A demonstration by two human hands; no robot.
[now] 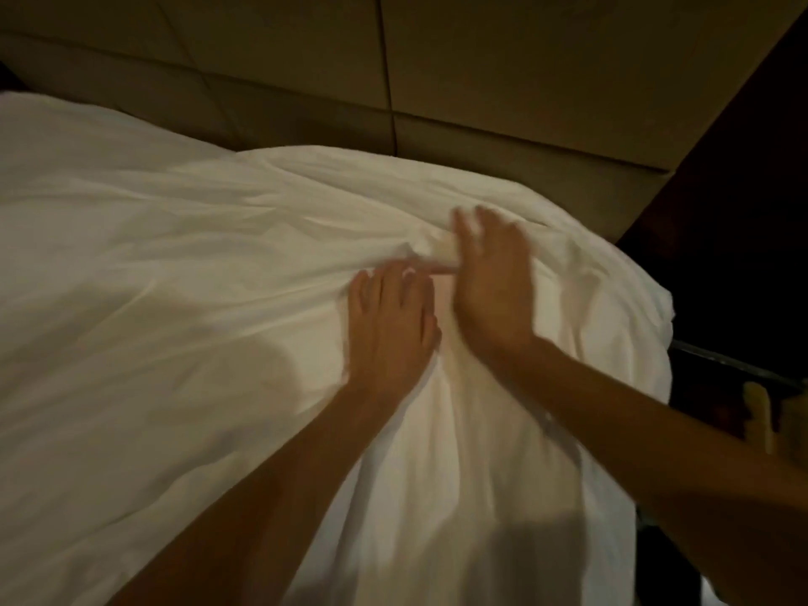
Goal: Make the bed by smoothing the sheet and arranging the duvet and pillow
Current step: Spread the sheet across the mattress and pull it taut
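A white duvet (pixel 183 264) covers the bed and fills most of the view, with creases running toward its middle. My left hand (pixel 391 325) lies flat on the duvet with straight fingers, pressing it down. Right beside it, my right hand (pixel 494 282) is blurred, its fingers straight and spread over a small bunched fold of the fabric. The two hands almost touch. No pillow and no sheet shows from under the duvet.
A padded beige headboard (pixel 503 80) with stitched panels runs along the far side of the bed. The duvet's right edge (pixel 656 325) drops off into a dark gap. A dim, unclear object (pixel 760 408) sits low at the right.
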